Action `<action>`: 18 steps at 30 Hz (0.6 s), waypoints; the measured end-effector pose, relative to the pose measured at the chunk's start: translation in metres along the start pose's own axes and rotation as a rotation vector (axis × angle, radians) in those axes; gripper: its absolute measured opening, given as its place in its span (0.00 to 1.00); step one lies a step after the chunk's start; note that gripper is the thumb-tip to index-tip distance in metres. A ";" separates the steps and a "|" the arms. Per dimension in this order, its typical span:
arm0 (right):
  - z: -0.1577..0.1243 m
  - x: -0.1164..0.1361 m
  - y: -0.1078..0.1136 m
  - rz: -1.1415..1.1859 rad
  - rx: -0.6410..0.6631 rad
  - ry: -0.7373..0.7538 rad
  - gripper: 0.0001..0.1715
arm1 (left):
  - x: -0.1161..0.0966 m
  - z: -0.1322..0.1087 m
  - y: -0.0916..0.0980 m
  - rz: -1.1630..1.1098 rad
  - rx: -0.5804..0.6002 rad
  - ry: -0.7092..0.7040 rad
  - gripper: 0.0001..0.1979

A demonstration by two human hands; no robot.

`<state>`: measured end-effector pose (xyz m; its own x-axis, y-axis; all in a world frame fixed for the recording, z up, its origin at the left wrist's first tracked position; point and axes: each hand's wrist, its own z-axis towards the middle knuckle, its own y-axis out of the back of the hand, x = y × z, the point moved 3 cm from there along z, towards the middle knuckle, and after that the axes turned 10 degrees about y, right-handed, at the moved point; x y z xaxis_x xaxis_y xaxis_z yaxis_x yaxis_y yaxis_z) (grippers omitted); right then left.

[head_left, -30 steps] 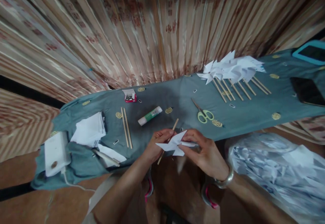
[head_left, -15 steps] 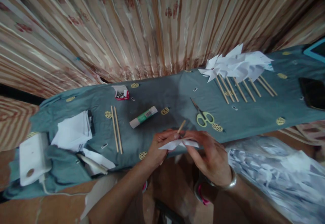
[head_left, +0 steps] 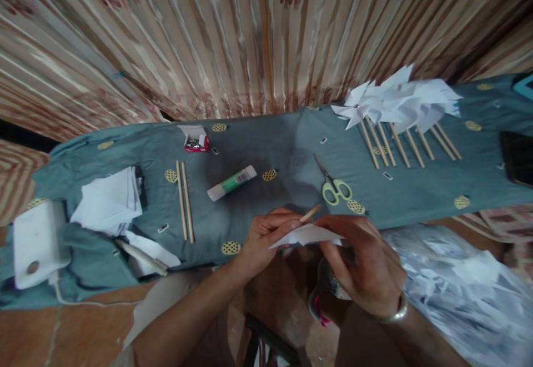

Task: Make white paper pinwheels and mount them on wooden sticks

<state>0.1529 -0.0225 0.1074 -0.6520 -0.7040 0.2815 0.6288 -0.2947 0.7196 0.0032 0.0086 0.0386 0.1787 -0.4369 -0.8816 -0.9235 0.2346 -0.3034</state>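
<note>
At the near edge of the cloth-covered table, my left hand (head_left: 260, 239) is closed around a wooden stick (head_left: 310, 212), whose end pokes out above the fingers. A white paper pinwheel (head_left: 306, 235) is seen almost edge-on at the stick, between both hands. The fingers of my right hand (head_left: 366, 261) pinch its right side; part of the paper and most of the stick are hidden. Scissors with green handles (head_left: 336, 191) lie just beyond my right hand. A glue stick (head_left: 232, 182) lies farther up and left, near a small open red box (head_left: 196, 143) of shiny metal pieces.
Two wooden sticks (head_left: 184, 200) and a stack of white paper (head_left: 108, 200) lie to the left, by a white device (head_left: 39, 250) with a cable. Several pinwheels (head_left: 400, 103) rest back right. A dark phone-like object (head_left: 516, 159) and a plastic bag (head_left: 462, 283) are at the right.
The stick's visible end has tilted over to the right, and the pinwheel has turned with it. My right hand has shifted slightly right. The camera view has moved a little.
</note>
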 end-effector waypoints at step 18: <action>-0.007 -0.006 0.001 0.006 -0.012 -0.044 0.16 | 0.004 -0.006 0.001 0.130 0.017 0.039 0.08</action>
<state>0.1601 -0.0233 0.1022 -0.6658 -0.6768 0.3140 0.6380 -0.2983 0.7099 0.0007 0.0025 0.0370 0.0446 -0.4353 -0.8992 -0.9321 0.3056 -0.1942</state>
